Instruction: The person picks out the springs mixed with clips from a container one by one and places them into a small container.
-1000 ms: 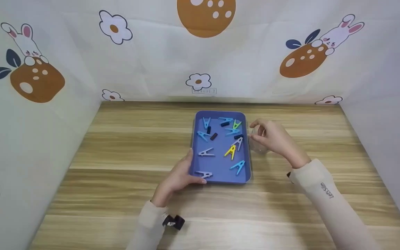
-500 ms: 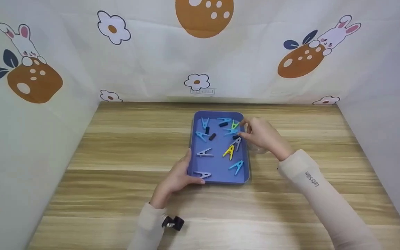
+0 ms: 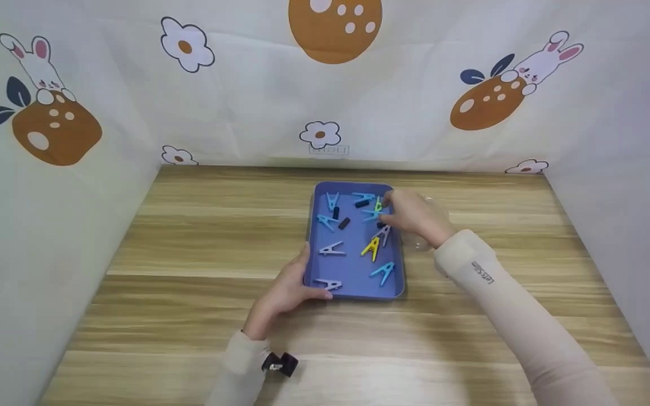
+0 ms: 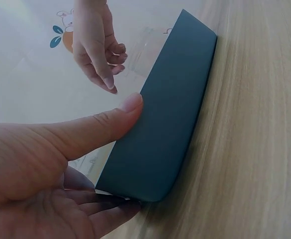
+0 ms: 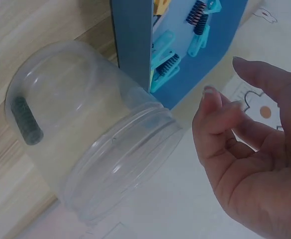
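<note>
A blue tray (image 3: 353, 270) holds several clips in light blue, grey, yellow and green, such as the yellow clip (image 3: 371, 248), and several small dark cylinders (image 3: 344, 223), which look ribbed in the right wrist view. My left hand (image 3: 288, 287) grips the tray's near left corner, thumb and fingers on its outer walls. Over the right rim hangs my right hand (image 3: 415, 215), its fingertips above the green clip (image 3: 378, 204). In the right wrist view that hand (image 5: 254, 129) has thumb and fingers apart with nothing between them. A clear jar (image 5: 100, 114) stands beside the tray, one dark ribbed cylinder (image 5: 27, 121) inside.
The wooden table (image 3: 206, 225) surrounds the tray. Behind and at both sides hangs a pale cloth (image 3: 246, 96) with rabbits, oranges and flowers. A black device (image 3: 281, 364) sits at the left wrist.
My right hand has moved left, from above the jar to over the tray's right side. My left hand keeps its hold on the corner.
</note>
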### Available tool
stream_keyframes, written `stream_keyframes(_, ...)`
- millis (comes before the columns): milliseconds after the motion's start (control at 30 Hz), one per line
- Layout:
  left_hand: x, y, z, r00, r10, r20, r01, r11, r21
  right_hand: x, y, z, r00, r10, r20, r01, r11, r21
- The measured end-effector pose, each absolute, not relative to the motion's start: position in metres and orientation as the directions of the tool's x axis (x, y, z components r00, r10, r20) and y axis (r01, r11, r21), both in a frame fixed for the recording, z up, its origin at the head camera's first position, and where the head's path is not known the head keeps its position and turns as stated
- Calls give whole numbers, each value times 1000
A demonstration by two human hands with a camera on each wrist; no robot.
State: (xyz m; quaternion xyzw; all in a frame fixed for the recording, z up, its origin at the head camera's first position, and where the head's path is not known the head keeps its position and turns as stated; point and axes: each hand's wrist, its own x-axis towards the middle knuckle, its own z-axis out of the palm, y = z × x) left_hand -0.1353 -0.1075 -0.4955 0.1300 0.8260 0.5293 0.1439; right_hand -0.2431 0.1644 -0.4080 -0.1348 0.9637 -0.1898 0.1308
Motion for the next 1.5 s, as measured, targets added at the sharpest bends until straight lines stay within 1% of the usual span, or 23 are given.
stream_keyframes(300,-134,-108,-497,-926,357,-122,40,415,909,-254,153,-413,-906,-328,-268,-234,915,-330)
stream_keyframes(600,-133,-108,-497,-926,353,-137,29,427,904,-262,150,-415,-897,-326,-297,-263,936,-233)
stream_keyframes(767,-132,-107,-496,-924,357,-135,36,435,900,-264,144,-421,-888,-324,-327,-288,945,-154)
stream_keyframes(900,-133,-106,-496,-924,364,-121,51,430,901,-263,140,-426,-884,-335,-326,-310,942,-128)
stream_keyframes(1100,-132,-105,-495,-925,360,-123,48,433,900,-264,142,-430,-898,-274,-344,-240,961,-140)
stream_keyframes(1167,-132,-106,-495,-924,361,-125,48,434,900,-264,144,-431,-905,-259,-339,-221,964,-145)
stream_keyframes(1300,-133,-107,-494,-923,360,-134,42,442,896,-263,144,-435,-915,-270,-300,-239,961,-137)
stream_keyframes(1500,-132,-109,-494,-924,355,-146,33,452,891,-260,141,-446,-930,-270,-250,-272,962,-26)
